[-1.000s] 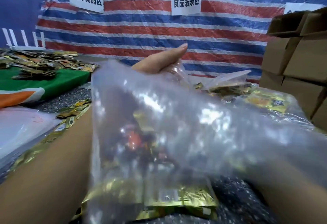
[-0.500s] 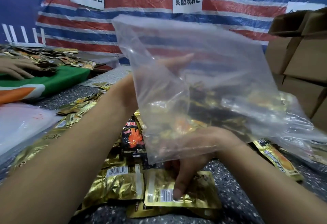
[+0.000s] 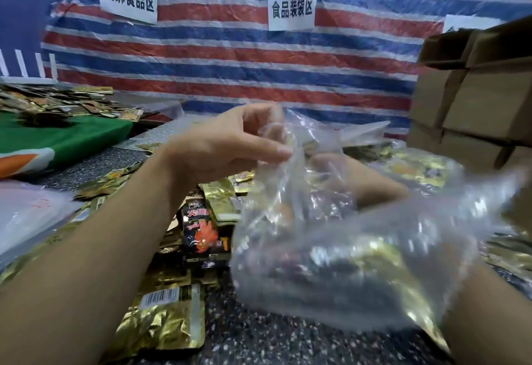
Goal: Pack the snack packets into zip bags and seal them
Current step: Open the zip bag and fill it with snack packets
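Early stage: left hand [image 3: 230,145] pinches the mouth of a clear zip bag [image 3: 331,238] held above the table; right hand [image 3: 339,168] shows through the plastic, seemingly inside the bag, grip unreadable, bag not sealed. Most packets [image 3: 161,318] lie loose on the table [image 3: 259,344] under and beside it. Boxes [image 3: 475,99] right, blur hides bag contents.

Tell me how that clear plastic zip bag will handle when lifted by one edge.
The clear plastic zip bag will probably flop: it is crumpled and sagging where the left hand pinches its top. It looks light, thin enough to see gold packets through it. Its glossy film may be slippery, so a pinch seems safer than an open palm.
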### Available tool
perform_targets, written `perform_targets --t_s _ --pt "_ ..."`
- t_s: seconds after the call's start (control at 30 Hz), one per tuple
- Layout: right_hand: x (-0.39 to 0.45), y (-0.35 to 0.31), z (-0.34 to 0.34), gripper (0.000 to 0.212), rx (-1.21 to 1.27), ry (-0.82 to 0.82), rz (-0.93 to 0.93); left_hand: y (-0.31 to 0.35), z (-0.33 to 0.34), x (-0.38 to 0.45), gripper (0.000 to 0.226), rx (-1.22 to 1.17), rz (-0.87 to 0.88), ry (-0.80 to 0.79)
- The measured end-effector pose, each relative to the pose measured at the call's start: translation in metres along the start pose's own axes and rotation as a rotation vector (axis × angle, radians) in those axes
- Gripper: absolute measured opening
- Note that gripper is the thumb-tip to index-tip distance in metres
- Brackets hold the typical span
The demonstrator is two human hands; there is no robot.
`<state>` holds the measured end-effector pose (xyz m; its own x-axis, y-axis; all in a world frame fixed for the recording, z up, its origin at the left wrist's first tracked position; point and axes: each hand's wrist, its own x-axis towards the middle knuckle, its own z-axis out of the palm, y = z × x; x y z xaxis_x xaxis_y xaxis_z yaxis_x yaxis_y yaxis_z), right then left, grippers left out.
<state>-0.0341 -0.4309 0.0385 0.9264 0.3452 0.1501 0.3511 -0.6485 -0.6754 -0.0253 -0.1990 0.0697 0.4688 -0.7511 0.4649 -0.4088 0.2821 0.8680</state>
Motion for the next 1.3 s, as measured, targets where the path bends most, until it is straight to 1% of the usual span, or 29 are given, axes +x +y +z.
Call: perform_targets --t_s 0.03,0.1,0.13,0.17,0.2,0.23,0.27,0.33,0.37,0.43,0.5,0.63,0.73,0.9,1.0,1.1,1.17,1.23,1.3 --pt "0.002 0.004 -0.001 0.028 0.095 0.141 -0.002 0.002 0.004 -0.001 0.037 0.003 -0.002 -0.038" --pt "0.007 0.012 -0.007 0.021 0.294 0.463 0.058 0.0 0.003 -0.002 0.034 0.131 -0.064 -0.083" --pt "0.007 0.012 -0.01 0.022 0.376 0.575 0.101 -0.002 0.002 -0.002 0.035 0.21 -0.096 -0.079" --pt "0.008 0.012 -0.015 0.028 0.463 0.641 0.137 -0.004 0.0 -0.002 0.038 0.29 -0.131 -0.08" --pt "0.009 0.012 -0.021 0.036 0.538 0.667 0.158 -0.006 -0.001 -0.001 0.041 0.363 -0.159 -0.074" --pt "0.009 0.014 -0.027 0.039 0.587 0.691 0.172 -0.009 0.0 0.0 0.042 0.444 -0.183 -0.073" --pt "0.008 0.012 -0.03 0.037 0.657 0.697 0.166 -0.012 0.002 0.001 0.039 0.536 -0.202 -0.058" --pt "0.005 0.008 -0.032 0.034 0.83 0.645 0.139 -0.017 0.003 0.004 0.029 0.7 -0.209 -0.017" --pt "0.004 0.008 -0.032 0.036 0.905 0.612 0.123 -0.018 0.004 0.005 0.026 0.753 -0.21 -0.001" --pt "0.0 0.008 -0.034 0.038 1.008 0.545 0.072 -0.019 0.006 0.005 0.036 0.811 -0.202 0.04" --pt "-0.005 0.006 -0.038 0.035 1.059 0.499 0.007 -0.019 0.005 0.004 0.047 0.842 -0.166 0.09" --pt "-0.013 -0.003 -0.047 0.038 1.144 0.452 -0.144 -0.019 0.004 0.005 0.044 0.871 -0.114 0.126" --pt "-0.016 -0.009 -0.049 0.038 1.067 0.392 -0.236 -0.02 0.005 0.006 0.042 0.889 -0.108 0.12" --pt "-0.018 -0.017 -0.051 0.047 0.681 0.366 -0.278 -0.019 0.008 0.005 0.042 0.896 -0.087 0.134" --pt "-0.02 -0.02 -0.053 0.054 0.461 0.333 -0.277 -0.016 0.009 0.005 0.047 0.889 -0.054 0.166" --pt "-0.02 -0.021 -0.051 0.044 0.356 0.275 -0.275 -0.014 0.009 0.005 0.041 0.874 -0.017 0.197" --pt "-0.02 -0.02 -0.05 0.044 0.355 0.249 -0.263 -0.013 0.008 0.005 0.035 0.873 -0.013 0.214" --pt "-0.022 -0.019 -0.05 0.045 0.302 0.225 -0.239 -0.014 0.006 0.005 0.032 0.862 -0.005 0.229" --pt "-0.023 -0.018 -0.051 0.038 0.2 0.211 -0.207 -0.014 0.005 0.006 0.03 0.856 -0.002 0.252"
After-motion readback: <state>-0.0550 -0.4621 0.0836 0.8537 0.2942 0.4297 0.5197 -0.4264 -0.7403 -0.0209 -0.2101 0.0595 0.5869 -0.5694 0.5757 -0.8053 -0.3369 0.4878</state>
